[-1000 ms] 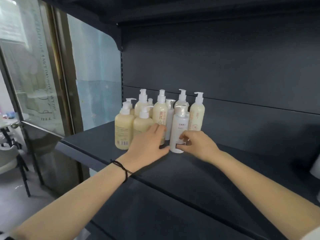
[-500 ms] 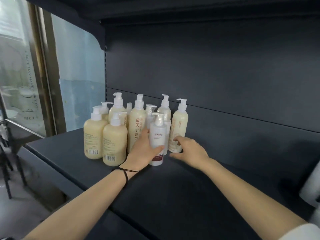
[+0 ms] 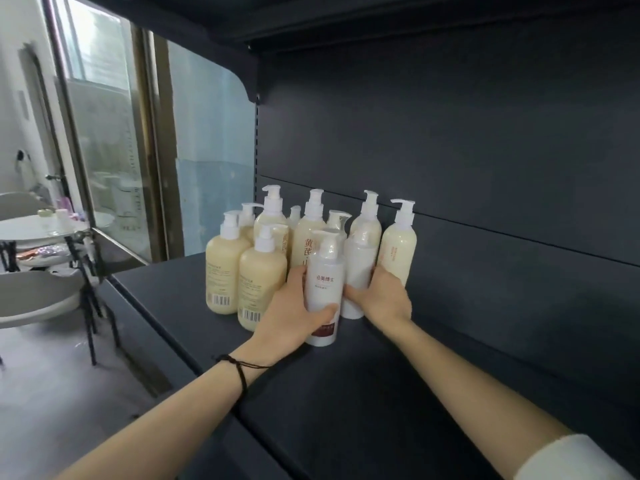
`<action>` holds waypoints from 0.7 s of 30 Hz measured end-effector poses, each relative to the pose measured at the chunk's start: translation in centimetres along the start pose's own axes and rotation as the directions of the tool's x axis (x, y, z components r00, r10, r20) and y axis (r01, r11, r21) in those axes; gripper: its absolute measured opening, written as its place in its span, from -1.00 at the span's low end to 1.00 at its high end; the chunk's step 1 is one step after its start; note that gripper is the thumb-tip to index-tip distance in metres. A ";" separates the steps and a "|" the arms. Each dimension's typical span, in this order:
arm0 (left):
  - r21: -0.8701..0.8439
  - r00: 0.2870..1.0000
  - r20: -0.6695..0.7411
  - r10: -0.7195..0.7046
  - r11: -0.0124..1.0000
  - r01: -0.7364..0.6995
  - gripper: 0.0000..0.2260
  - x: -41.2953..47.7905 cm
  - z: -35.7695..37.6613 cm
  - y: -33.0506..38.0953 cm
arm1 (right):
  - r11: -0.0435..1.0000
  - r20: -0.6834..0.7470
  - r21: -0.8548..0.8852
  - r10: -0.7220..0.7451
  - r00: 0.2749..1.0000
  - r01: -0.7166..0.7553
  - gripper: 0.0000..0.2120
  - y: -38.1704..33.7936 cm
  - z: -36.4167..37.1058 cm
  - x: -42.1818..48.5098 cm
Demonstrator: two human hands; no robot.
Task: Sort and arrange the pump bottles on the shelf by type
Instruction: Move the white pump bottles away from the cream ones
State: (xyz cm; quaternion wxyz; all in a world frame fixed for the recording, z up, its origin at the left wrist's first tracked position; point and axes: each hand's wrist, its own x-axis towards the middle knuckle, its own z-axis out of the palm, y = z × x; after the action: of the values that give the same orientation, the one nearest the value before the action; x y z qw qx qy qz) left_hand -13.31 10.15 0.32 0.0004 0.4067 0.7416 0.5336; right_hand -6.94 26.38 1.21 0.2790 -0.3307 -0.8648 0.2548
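Red characters, the last three readable as 美博士, were printed on the white pump bottle point(image 3: 323, 289) above a dark red band. It was clasped by the left grip point(image 3: 294, 317), with the thumb laid across its front. Just behind it, a second white bottle point(image 3: 358, 268) was clasped by the right grip point(image 3: 381, 299). Beyond the left grip, 黄芪 was printed in red on a tall cream bottle point(image 3: 308, 244). To that grip's left, barcodes were carried by two squat cream bottles point(image 3: 225, 271). The bottles were gathered on the dark shelf point(image 3: 346, 410).

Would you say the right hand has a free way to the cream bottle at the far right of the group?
Probably yes, once freed: the right hand grips a white bottle just beside that cream bottle, and no other bottle stands in front of it.
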 end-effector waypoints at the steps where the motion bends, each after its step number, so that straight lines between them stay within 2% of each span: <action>1: 0.000 1.000 0.002 -0.003 1.000 0.003 -0.45 0.0 0.0 0.0 | 1.000 -0.006 0.003 0.009 1.000 -0.009 -0.44 -0.2 0.1 0.0; 6: -0.020 1.000 0.016 -0.006 1.000 0.006 -0.44 0.1 -0.2 -0.2 | 0.999 0.052 0.027 0.042 0.998 -0.043 -0.43 -0.4 -1.0 -0.5; 11: -0.038 0.998 0.059 -0.001 0.999 0.004 -0.45 0.2 -0.3 -0.4 | 0.963 0.108 0.241 0.097 0.989 -0.121 -0.42 0.0 -2.2 -2.4; 21: -0.160 0.974 0.198 0.109 0.984 -0.078 -0.45 -2.8 -0.6 1.4 | 0.978 -0.058 0.098 0.189 0.980 -0.182 -0.40 0.5 -5.3 -10.2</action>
State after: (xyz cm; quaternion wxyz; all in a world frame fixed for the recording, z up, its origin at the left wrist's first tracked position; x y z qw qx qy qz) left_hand -10.86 8.14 0.43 0.0827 0.4929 0.6750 0.5427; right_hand 3.12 20.73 1.48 0.2980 -0.4051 -0.8076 0.3080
